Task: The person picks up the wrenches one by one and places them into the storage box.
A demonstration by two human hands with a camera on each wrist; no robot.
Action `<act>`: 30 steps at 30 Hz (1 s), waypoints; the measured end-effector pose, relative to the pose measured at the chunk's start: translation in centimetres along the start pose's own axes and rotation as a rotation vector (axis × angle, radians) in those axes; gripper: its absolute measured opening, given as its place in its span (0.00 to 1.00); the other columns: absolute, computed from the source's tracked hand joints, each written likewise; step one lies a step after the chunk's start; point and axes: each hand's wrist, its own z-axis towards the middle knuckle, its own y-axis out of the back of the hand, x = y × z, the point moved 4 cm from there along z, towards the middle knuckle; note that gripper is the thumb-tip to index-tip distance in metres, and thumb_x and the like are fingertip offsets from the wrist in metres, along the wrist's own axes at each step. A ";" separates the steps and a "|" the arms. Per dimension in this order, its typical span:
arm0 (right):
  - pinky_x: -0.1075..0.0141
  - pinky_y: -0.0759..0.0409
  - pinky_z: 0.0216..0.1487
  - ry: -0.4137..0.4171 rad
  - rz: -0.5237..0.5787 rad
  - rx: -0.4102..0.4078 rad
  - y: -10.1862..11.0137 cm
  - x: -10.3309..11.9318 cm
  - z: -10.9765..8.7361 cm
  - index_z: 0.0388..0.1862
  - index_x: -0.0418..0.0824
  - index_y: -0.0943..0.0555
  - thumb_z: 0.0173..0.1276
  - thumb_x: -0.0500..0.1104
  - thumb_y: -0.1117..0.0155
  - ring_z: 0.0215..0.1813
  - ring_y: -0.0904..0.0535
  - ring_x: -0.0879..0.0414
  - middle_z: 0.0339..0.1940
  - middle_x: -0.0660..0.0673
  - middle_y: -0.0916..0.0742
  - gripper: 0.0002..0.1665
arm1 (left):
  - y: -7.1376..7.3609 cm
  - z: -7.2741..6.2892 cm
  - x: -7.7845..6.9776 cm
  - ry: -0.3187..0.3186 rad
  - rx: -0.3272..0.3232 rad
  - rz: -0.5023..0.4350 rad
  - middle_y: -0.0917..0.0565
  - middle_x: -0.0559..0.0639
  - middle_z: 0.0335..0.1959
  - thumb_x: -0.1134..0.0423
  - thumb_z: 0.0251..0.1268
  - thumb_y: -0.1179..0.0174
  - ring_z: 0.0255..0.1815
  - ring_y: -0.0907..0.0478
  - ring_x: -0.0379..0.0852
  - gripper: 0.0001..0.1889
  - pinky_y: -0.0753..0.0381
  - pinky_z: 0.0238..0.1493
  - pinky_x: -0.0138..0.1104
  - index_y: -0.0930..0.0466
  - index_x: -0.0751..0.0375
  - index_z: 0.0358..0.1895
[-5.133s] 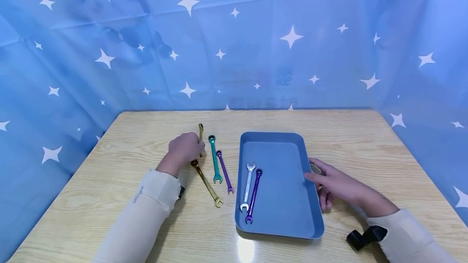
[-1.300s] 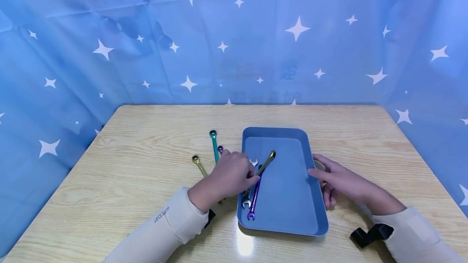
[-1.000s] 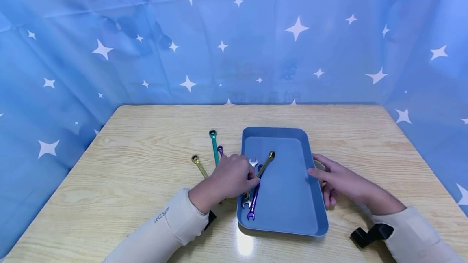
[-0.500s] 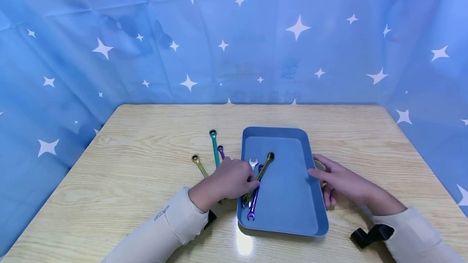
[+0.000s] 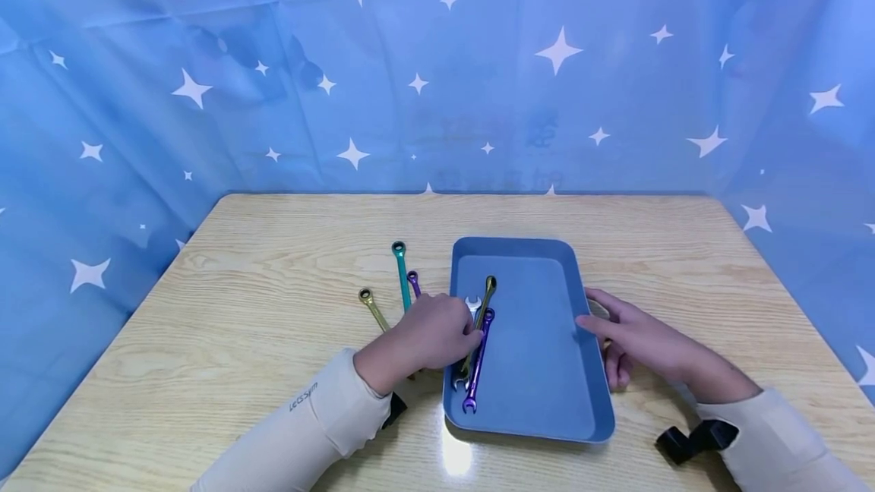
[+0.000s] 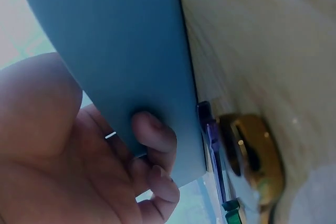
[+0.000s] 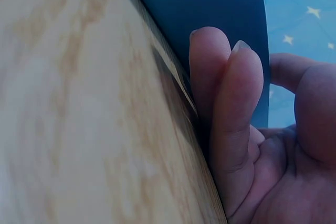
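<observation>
My left hand reaches over the left wall of a blue tray and holds a gold combination wrench between thumb and fingers. The gold wrench lies at a slant over a silver wrench and beside a purple wrench inside the tray. Its middle is partly hidden by my hand. My right hand grips the tray's right wall, thumb at the rim. In the right wrist view, curled fingers press the outside of the tray wall. Some left fingers hang outside the left wall.
Left of the tray, on the wooden table, lie a teal wrench, a smaller purple wrench and another gold wrench. My left hand and forearm hide their lower ends. A blue starry cloth hangs behind the table.
Earlier my left hand took the gold wrench from the table and carried it right into the tray. In the last second the wrench's ring end swung left, bringing it closer to the other two. The right hand stays put.
</observation>
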 end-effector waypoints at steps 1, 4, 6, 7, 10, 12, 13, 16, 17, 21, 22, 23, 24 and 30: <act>0.50 0.17 0.24 0.000 -0.002 0.000 0.0 0.0 0.0 0.83 0.47 0.69 0.82 0.55 0.55 0.19 0.17 0.50 0.19 0.36 0.15 0.45 | 0.0 0.0 0.0 -0.003 0.006 -0.003 0.46 0.37 0.04 0.54 0.71 0.42 0.09 0.42 0.37 0.32 0.31 0.25 0.36 0.43 0.48 0.06; 0.50 0.17 0.24 -0.002 -0.004 -0.003 0.0 0.0 0.0 0.83 0.47 0.69 0.82 0.55 0.55 0.18 0.17 0.50 0.19 0.36 0.15 0.46 | -0.1 0.1 0.0 -0.017 0.017 0.010 0.46 0.37 0.05 0.54 0.71 0.43 0.08 0.44 0.36 0.32 0.41 0.17 0.32 0.43 0.48 0.06; 0.50 0.17 0.24 -0.003 -0.003 -0.004 0.1 0.0 0.0 0.83 0.47 0.69 0.82 0.56 0.55 0.18 0.17 0.50 0.18 0.36 0.15 0.46 | -0.2 0.1 0.0 -0.026 0.024 0.039 0.46 0.37 0.05 0.54 0.72 0.43 0.09 0.43 0.36 0.32 0.42 0.17 0.32 0.43 0.48 0.06; 0.50 0.17 0.24 -0.003 -0.002 -0.004 0.1 0.0 0.0 0.83 0.47 0.69 0.82 0.55 0.55 0.18 0.17 0.50 0.18 0.36 0.15 0.46 | -0.2 0.2 0.1 -0.028 0.034 0.053 0.46 0.37 0.05 0.53 0.73 0.44 0.09 0.43 0.36 0.32 0.42 0.17 0.32 0.43 0.48 0.07; 0.50 0.17 0.24 -0.002 -0.002 -0.004 0.1 0.1 0.0 0.83 0.47 0.69 0.82 0.55 0.55 0.18 0.17 0.50 0.18 0.37 0.15 0.46 | -0.4 0.2 0.0 -0.039 0.062 0.093 0.44 0.38 0.07 0.52 0.75 0.45 0.11 0.41 0.37 0.31 0.41 0.18 0.32 0.42 0.48 0.08; 0.50 0.17 0.24 -0.001 0.000 -0.004 0.0 0.2 0.0 0.83 0.47 0.69 0.82 0.55 0.54 0.18 0.17 0.51 0.18 0.37 0.15 0.46 | -0.5 0.2 0.0 -0.039 0.084 0.103 0.43 0.38 0.08 0.51 0.76 0.47 0.11 0.40 0.37 0.30 0.41 0.17 0.32 0.41 0.48 0.09; 0.51 0.17 0.24 -0.001 0.002 -0.004 0.0 0.2 0.0 0.83 0.47 0.69 0.82 0.55 0.54 0.18 0.17 0.51 0.18 0.37 0.15 0.46 | -0.6 0.2 0.0 -0.038 0.089 0.100 0.43 0.38 0.08 0.51 0.76 0.47 0.11 0.40 0.37 0.30 0.41 0.17 0.32 0.41 0.48 0.09; 0.51 0.17 0.24 -0.003 0.000 -0.008 0.0 0.2 -0.1 0.83 0.46 0.69 0.82 0.55 0.54 0.18 0.17 0.51 0.18 0.38 0.15 0.46 | -0.6 0.2 0.0 -0.034 0.084 0.086 0.41 0.38 0.09 0.51 0.75 0.45 0.13 0.38 0.37 0.29 0.41 0.17 0.32 0.39 0.48 0.10; 0.51 0.17 0.24 -0.003 -0.002 -0.009 0.0 0.2 -0.1 0.83 0.46 0.69 0.82 0.55 0.54 0.18 0.17 0.51 0.18 0.38 0.15 0.46 | -0.6 0.2 -0.1 -0.029 0.082 0.077 0.41 0.38 0.09 0.51 0.74 0.44 0.14 0.38 0.37 0.28 0.40 0.17 0.31 0.39 0.48 0.10; 0.51 0.17 0.24 0.000 -0.005 -0.010 0.1 0.1 -0.1 0.83 0.47 0.68 0.82 0.55 0.55 0.18 0.18 0.51 0.18 0.38 0.15 0.46 | -0.6 0.2 -0.1 -0.005 0.081 0.053 0.37 0.38 0.11 0.49 0.71 0.40 0.16 0.34 0.37 0.26 0.38 0.19 0.32 0.35 0.47 0.12; 0.50 0.17 0.24 0.002 -0.005 -0.010 0.1 0.1 -0.1 0.83 0.47 0.68 0.82 0.55 0.55 0.18 0.18 0.51 0.18 0.38 0.15 0.45 | -0.7 0.2 0.0 0.000 0.081 0.053 0.36 0.38 0.12 0.48 0.71 0.40 0.17 0.34 0.37 0.26 0.37 0.19 0.32 0.35 0.47 0.12; 0.50 0.17 0.24 0.003 -0.006 -0.010 0.1 0.1 -0.1 0.83 0.47 0.68 0.82 0.55 0.55 0.18 0.18 0.51 0.18 0.38 0.15 0.45 | -0.7 0.2 0.0 0.003 0.080 0.053 0.35 0.39 0.12 0.48 0.70 0.40 0.17 0.33 0.37 0.25 0.37 0.19 0.32 0.34 0.47 0.13; 0.50 0.17 0.24 0.003 -0.007 -0.011 0.1 0.1 -0.1 0.83 0.47 0.68 0.82 0.55 0.55 0.18 0.18 0.51 0.18 0.38 0.15 0.45 | -0.7 0.2 0.0 0.006 0.080 0.055 0.34 0.39 0.13 0.48 0.70 0.39 0.18 0.33 0.37 0.25 0.36 0.19 0.33 0.33 0.47 0.13; 0.51 0.17 0.23 0.008 -0.005 -0.006 0.0 0.1 0.0 0.83 0.47 0.68 0.82 0.55 0.55 0.18 0.18 0.51 0.18 0.38 0.15 0.45 | -0.6 0.1 0.0 0.014 0.083 0.056 0.32 0.39 0.14 0.47 0.70 0.39 0.19 0.32 0.37 0.23 0.35 0.20 0.33 0.31 0.47 0.15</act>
